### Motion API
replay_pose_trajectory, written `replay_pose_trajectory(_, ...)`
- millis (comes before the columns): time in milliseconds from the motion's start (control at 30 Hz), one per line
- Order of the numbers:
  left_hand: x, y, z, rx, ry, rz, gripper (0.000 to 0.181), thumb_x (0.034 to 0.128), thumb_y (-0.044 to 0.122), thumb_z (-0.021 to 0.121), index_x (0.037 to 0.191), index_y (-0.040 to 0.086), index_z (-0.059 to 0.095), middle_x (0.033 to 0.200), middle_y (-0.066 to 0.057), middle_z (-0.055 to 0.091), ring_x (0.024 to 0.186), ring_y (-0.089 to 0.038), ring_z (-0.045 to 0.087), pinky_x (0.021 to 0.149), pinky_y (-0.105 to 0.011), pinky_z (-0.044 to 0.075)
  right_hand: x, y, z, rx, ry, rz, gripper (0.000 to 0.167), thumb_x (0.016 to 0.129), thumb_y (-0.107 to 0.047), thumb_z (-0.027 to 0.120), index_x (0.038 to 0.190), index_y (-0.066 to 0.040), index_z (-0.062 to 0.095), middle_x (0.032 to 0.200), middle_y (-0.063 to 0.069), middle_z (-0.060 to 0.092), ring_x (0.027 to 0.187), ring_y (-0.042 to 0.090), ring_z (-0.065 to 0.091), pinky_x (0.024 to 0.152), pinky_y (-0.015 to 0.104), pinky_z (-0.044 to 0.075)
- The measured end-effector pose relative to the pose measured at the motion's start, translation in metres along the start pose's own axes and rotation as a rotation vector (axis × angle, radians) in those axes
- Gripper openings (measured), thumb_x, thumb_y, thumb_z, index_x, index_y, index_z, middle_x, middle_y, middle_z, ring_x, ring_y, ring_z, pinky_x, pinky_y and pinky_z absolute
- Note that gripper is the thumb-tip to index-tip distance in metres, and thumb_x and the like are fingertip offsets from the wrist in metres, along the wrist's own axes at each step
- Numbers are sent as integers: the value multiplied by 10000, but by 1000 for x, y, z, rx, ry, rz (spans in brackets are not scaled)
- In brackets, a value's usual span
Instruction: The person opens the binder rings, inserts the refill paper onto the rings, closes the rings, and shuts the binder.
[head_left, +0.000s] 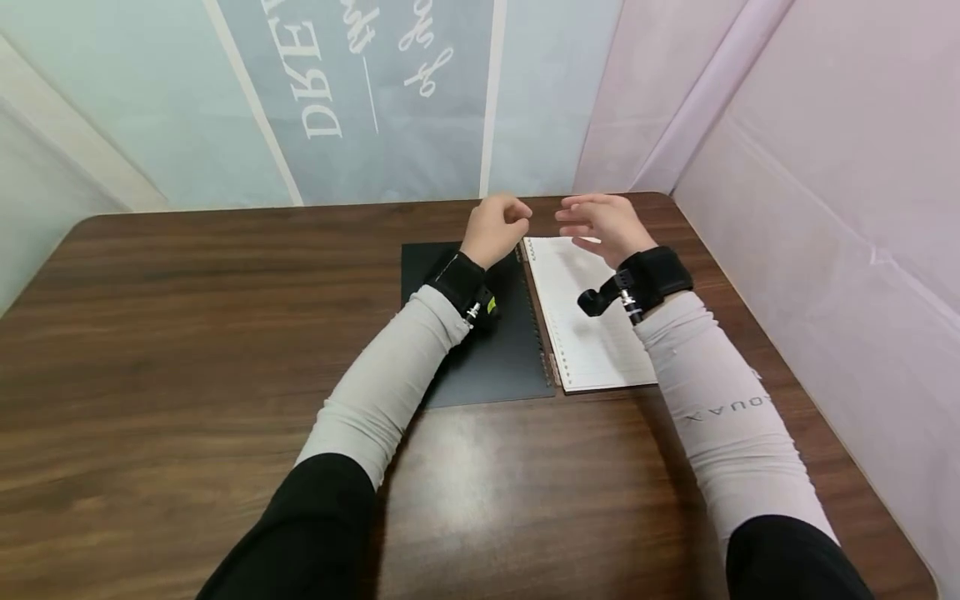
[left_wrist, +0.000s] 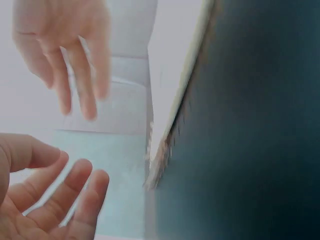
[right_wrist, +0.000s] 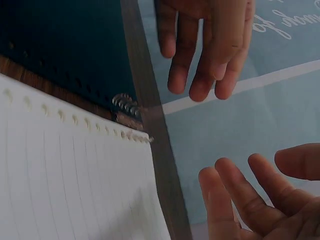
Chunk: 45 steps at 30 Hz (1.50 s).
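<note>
A notebook lies open on the table, its dark cover (head_left: pixel 487 371) on the left and white lined pages (head_left: pixel 588 342) on the right. Punched holes run down the inner edge of the pages. Small rings (right_wrist: pixel 126 106) show at the far end of the spine. My left hand (head_left: pixel 497 229) hovers over the notebook's far edge, fingers loosely bent and nothing held. Facing it across a small gap is my right hand (head_left: pixel 606 227), above the pages' far end, fingers relaxed and spread. In the left wrist view, the right hand (left_wrist: pixel 65 55) is slightly blurred.
The brown wooden table (head_left: pixel 187 375) extends left and toward me. Behind it hangs a pale blue curtain (head_left: pixel 420 150) with white lettering. A whitish sheet wall (head_left: pixel 847 192) borders the right side. Each wrist wears a black strap (head_left: pixel 655 273) with a small camera.
</note>
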<state>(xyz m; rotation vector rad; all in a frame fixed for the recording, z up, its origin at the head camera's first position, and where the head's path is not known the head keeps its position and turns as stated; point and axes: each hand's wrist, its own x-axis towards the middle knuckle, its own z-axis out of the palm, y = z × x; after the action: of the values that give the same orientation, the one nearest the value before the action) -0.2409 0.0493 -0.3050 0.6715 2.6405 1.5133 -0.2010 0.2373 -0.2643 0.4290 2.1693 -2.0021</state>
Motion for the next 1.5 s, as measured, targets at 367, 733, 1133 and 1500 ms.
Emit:
replay_pose_trajectory(367, 1, -11, 9, -257, 32, -240, 265, 1007, 117, 551, 1213, 1, 671, 1247, -150, 637, 1134, -301, 597, 981, -387, 468, 44, 29, 15, 130, 6, 92, 270, 1003, -126, 566, 1266, -114, 627, 828, -19, 635, 692, 116, 604, 690, 219, 474)
replay_pose_trajectory(733, -5, -15, 14, -200, 65, -291, 239, 1015, 129, 535, 1142, 10, 699, 1149, -181, 664, 917, -269, 606, 780, -324, 476, 41, 21, 28, -293, -25, 6, 348, 1033, -121, 502, 1329, 52, 560, 724, -15, 617, 557, 76, 563, 518, 190, 406)
replay_pose_trajectory(1133, -1, -7, 9, -59, 64, -311, 239, 996, 121, 541, 1043, 30, 757, 978, -158, 735, 779, -206, 611, 691, -265, 459, 51, 21, 22, -472, -16, -27, 248, 1012, -154, 563, 1175, 14, 647, 669, -47, 607, 561, 77, 567, 511, 220, 353)
replay_pose_trajectory(1500, -9, -4, 9, 2, -32, -367, 202, 985, 135, 588, 969, 40, 765, 690, 1, 624, 738, -161, 617, 638, -226, 425, 39, 23, 20, -675, -117, -64, 224, 976, -105, 600, 1126, 39, 683, 657, -41, 599, 571, 86, 534, 517, 230, 365)
